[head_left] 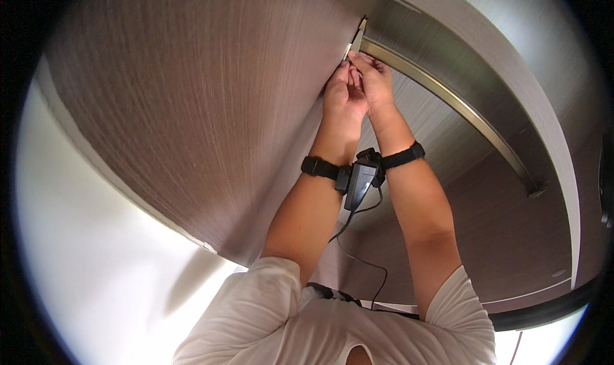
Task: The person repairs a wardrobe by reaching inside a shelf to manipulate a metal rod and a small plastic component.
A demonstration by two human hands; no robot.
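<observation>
Both my arms are raised, and my hands meet at one end of a brass-coloured rail (441, 93) inside a wood-grain cabinet. My left hand (344, 93) is closed, its fingertips up against the cabinet's side panel (211, 103). Beside it, my right hand (376, 80) pinches with thumb and fingers just below a narrow metal strip (361, 32), which stands out from the panel beside the rail's end. A small pale piece (347, 50) shows by the fingertips. What lies between the fingers is hidden in both hands.
Black straps circle both wrists; a black device (362, 181) hangs between them with a cable (385, 272) running down. The rail's other end meets a dark mount (536, 189) on the opposite panel. A pale curved cabinet edge (543, 103) frames the right side, with a white wall (83, 205) at lower left.
</observation>
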